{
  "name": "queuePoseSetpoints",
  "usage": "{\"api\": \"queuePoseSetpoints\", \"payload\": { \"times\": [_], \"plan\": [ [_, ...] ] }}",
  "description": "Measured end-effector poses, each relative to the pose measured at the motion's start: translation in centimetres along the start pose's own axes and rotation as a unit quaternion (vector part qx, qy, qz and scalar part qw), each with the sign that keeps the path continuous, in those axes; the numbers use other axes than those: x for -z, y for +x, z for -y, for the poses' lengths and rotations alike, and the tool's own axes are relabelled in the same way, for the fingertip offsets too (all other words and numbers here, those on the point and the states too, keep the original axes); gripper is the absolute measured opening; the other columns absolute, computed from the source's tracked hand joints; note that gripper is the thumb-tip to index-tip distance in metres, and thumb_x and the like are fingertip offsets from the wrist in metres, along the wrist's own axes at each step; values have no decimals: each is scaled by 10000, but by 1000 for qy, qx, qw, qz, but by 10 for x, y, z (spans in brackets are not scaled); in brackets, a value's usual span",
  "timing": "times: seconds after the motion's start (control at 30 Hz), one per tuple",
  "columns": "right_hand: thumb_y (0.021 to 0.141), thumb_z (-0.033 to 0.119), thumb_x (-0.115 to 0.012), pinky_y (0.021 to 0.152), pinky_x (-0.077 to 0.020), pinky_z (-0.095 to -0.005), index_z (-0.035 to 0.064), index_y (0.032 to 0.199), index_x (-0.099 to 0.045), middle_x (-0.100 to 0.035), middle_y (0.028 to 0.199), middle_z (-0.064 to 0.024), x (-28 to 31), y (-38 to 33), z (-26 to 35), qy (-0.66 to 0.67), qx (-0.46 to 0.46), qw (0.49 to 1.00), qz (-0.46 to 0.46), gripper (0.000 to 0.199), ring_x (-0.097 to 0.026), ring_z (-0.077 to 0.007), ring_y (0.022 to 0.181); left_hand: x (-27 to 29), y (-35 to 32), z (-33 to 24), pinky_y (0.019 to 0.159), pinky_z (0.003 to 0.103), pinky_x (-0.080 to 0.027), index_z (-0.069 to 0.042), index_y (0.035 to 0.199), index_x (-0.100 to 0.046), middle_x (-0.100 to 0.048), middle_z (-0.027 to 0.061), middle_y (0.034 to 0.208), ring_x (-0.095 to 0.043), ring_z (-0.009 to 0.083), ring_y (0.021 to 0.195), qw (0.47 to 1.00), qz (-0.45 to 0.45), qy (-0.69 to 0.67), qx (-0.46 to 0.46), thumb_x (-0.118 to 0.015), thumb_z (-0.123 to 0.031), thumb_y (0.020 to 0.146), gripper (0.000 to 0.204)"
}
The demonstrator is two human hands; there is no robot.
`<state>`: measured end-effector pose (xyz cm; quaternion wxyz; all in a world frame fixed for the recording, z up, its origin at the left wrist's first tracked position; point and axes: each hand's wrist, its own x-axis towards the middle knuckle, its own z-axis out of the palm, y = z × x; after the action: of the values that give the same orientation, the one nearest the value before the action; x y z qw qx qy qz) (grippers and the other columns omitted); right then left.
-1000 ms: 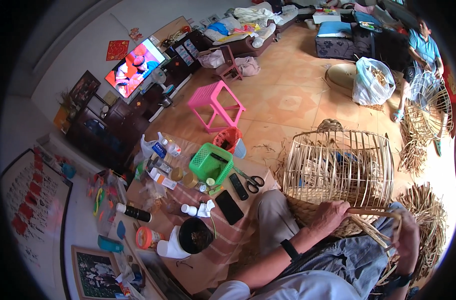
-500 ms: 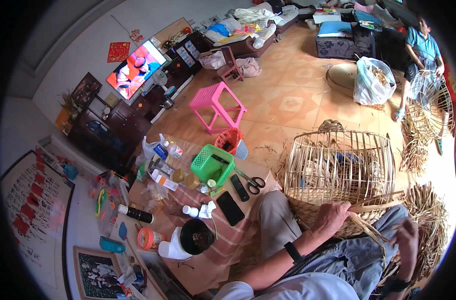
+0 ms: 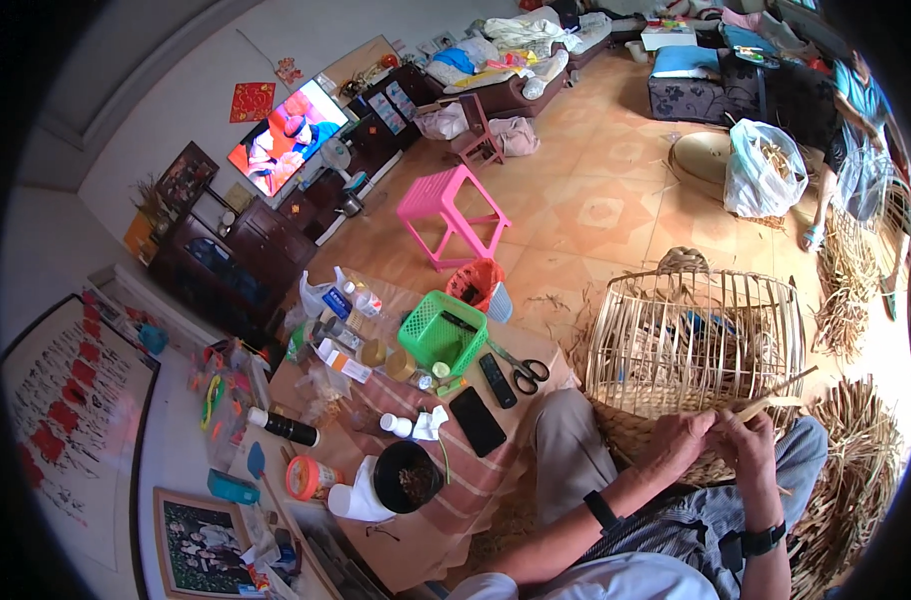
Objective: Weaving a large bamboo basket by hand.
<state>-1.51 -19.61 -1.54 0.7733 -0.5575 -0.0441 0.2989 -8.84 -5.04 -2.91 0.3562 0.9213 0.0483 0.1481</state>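
Observation:
A half-woven basket frame of pale upright reeds rests on my lap, its woven base toward me. My left hand grips the woven rim at the frame's lower edge. My right hand sits right beside it, pinching a flat pale weaving strip that sticks out to the right. Both wrists wear dark bands. The fingertips are partly hidden among the reeds.
A low table with a striped cloth stands to my left, holding a green basket, scissors, a phone, a remote, bottles and a black bowl. A pink stool stands beyond. Piles of straw lie right; another person stands far right.
My right hand has moved up from my knee to join the left hand at the basket rim, bringing the strip with it. The basket frame has stayed in place.

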Motion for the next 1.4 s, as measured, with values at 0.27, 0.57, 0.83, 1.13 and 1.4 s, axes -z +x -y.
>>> {"api": "queuePoseSetpoints", "payload": {
  "times": [0.27,0.57,0.83,1.13,1.4],
  "plan": [
    [1013,213,-650,468,-442,-244,48,1006,-615,-598,690,-2,16,19,33,-72,36,995,-57,169,-585,-109,542,-25,-17,-6,809,464,-522,12,1359,-524,-686,200,976,-675,340,920,991,-38,119,-52,-701,-268,909,559],
    [908,54,-661,548,-501,-326,-26,800,-616,-596,595,-97,-13,31,62,-462,93,881,48,142,-661,-198,594,-41,-16,-17,791,383,-428,23,1301,-530,-557,92,911,-531,233,848,945,-37,319,-53,-659,-476,895,656],
    [873,39,-583,593,-465,-504,24,831,-569,-631,762,-192,-6,29,12,-688,368,624,-38,47,-632,-410,673,-49,-18,-9,799,445,-436,-29,1070,-562,-564,157,879,-552,325,844,972,-36,227,-49,-668,-363,902,389],
    [891,17,-636,603,-511,-482,26,1025,-547,-664,848,-202,-6,21,13,-584,292,756,-50,161,-668,-419,737,-33,-18,-6,827,478,-433,-16,1038,-567,-577,190,913,-574,361,902,983,-25,146,-110,-594,-172,909,205],
    [906,55,-666,590,-501,-501,52,1013,-522,-667,832,-197,-7,20,10,-577,289,761,-60,179,-661,-426,714,-38,-13,-9,837,495,-430,-23,1020,-596,-621,202,881,-591,393,894,996,-67,45,-41,-559,-106,913,141]
  ]
}}
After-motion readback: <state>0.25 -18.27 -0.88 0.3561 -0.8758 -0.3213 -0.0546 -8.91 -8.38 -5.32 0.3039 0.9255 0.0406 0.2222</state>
